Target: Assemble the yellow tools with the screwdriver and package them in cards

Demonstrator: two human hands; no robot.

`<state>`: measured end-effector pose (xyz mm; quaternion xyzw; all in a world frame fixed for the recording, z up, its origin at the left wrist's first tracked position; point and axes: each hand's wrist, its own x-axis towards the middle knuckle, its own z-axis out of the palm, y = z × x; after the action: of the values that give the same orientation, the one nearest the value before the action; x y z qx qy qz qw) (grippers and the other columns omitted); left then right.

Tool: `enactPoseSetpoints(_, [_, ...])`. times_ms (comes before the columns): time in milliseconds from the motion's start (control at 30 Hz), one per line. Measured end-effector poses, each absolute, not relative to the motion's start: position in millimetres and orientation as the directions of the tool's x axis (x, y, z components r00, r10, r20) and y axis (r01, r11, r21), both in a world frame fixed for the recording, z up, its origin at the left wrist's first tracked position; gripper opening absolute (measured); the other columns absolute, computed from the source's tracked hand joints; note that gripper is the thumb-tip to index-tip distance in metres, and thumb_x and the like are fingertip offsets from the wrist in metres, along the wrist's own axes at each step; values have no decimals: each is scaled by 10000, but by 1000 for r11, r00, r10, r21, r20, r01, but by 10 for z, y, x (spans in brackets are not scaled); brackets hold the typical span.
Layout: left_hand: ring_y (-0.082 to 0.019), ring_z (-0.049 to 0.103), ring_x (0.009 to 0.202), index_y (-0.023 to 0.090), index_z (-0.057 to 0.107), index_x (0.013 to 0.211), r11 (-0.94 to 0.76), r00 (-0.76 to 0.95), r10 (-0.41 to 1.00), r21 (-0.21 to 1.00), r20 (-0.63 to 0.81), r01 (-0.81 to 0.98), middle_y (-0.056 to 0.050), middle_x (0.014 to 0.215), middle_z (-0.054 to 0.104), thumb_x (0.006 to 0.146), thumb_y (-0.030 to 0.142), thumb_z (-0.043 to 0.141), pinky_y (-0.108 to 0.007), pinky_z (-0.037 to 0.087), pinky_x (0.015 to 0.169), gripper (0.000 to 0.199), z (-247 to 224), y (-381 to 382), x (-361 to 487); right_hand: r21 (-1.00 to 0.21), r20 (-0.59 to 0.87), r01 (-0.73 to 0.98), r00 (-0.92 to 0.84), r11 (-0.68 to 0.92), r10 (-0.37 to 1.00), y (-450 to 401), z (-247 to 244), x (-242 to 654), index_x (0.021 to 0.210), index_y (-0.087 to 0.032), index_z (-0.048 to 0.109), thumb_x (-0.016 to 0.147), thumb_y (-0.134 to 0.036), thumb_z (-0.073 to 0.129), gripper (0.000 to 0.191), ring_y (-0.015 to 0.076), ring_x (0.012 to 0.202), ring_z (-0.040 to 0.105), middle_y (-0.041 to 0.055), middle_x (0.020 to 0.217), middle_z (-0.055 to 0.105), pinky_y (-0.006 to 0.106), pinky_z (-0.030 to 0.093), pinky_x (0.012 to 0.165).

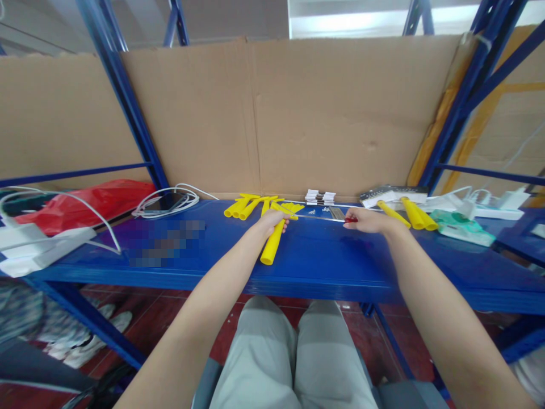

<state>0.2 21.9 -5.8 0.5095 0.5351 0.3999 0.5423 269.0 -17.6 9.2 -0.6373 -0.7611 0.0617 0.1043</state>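
Observation:
My left hand is closed around a yellow plastic tube, whose wide round end points down toward the front edge of the blue table. My right hand is closed on the red handle of what looks like a screwdriver. Its thin metal shaft reaches left to the far end of the tube at my left hand; whether the tip touches is too small to tell. Several more yellow tubes lie just behind my left hand. Beyond my right hand lies a small grey metallic strip.
Small white stacks stand by the cardboard wall. More yellow tubes and a green plastic packet lie at right. At left are a coiled white cable, a red bag and a white power strip. Blue posts flank the table.

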Motion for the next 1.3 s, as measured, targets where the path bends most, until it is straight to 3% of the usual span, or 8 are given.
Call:
enactPoseSetpoints(667, [-78,421,396,133,551,726,133,87,985,976,-150,174,27,477,480,842,49,535,-201,358,417,144,-21,140,22,-228,82,962,-136,151,987,-195,113,2663,846,-192,581,795,-279,598,102,199,802,613,65,892,673,271,443,685])
enactPoseSetpoints(967, [-97,436,376,134,553,690,22,44,998,926,-42,378,34,434,464,801,62,582,-231,384,427,136,-12,79,57,-256,105,943,-191,212,976,-145,74,2687,778,-200,568,765,-286,604,95,185,749,605,34,756,661,268,437,647])
enactPoseSetpoints(1300, [-81,483,419,112,578,646,-40,34,999,748,23,663,20,479,519,797,93,578,-211,439,506,152,39,38,22,-429,152,828,-327,360,933,-119,49,2691,692,-208,558,643,-418,665,241,179,634,594,27,694,647,296,453,611])
